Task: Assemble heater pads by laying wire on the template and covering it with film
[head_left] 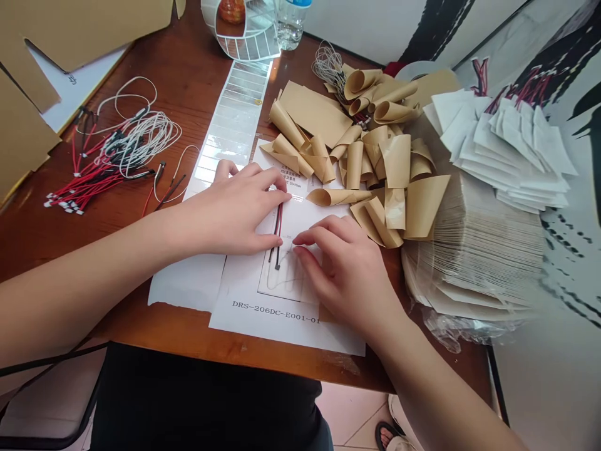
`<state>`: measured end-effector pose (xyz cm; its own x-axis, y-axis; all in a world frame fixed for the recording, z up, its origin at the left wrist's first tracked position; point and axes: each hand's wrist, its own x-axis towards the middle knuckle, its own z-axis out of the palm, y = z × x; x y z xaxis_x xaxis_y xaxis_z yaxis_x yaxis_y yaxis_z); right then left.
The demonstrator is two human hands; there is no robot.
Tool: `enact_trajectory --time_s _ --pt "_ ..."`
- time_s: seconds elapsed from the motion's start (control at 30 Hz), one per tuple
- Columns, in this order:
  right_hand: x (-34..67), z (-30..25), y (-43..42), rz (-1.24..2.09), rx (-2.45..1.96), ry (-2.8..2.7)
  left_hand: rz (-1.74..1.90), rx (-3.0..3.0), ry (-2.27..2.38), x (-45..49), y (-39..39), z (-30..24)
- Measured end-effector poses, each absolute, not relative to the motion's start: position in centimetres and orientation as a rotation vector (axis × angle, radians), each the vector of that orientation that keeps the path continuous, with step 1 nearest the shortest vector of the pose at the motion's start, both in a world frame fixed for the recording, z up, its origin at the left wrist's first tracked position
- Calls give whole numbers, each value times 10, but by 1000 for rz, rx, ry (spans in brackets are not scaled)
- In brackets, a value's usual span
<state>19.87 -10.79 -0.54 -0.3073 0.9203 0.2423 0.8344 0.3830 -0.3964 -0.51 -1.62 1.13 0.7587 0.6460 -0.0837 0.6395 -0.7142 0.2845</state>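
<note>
My left hand (235, 213) lies palm down on a white printed sheet (277, 319), its fingertips at the top of a thin red-and-black wire pair (277, 235). The pair runs out from under that hand, and I cannot tell whether the hand grips it. My right hand (342, 269) rests on the sheet just right of the wire's lower end, its fingertips close beside a black tip, with nothing held. Above the hands, curled kraft paper pieces (357, 150) lie in a loose heap. A strip of white labels (230, 119) runs under my left fingers' far side.
Bundled red, black and white wires (113, 156) lie at left on the wooden table (141, 307). A tall stack of kraft sheets (474, 244) and white paper pieces (516, 144) stand at right. Cardboard (28, 94) overlaps the far left corner; a water bottle (291, 22) stands behind.
</note>
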Motion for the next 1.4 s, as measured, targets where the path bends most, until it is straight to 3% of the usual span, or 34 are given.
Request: enact_trajectory --time_s 0.43,0.73,1.1,1.4 --pt "205 -19 -99 221 -1639 -2182 82 2652 1039 -4 -15 8" --pt "198 -6 -105 75 -1476 -2203 19 2650 1021 -6 -19 14" --pt "190 1 -112 553 -1411 -1986 -50 2668 1019 -6 -23 14" --pt "187 3 -111 633 -1385 -1979 -64 2659 1010 -5 -27 15"
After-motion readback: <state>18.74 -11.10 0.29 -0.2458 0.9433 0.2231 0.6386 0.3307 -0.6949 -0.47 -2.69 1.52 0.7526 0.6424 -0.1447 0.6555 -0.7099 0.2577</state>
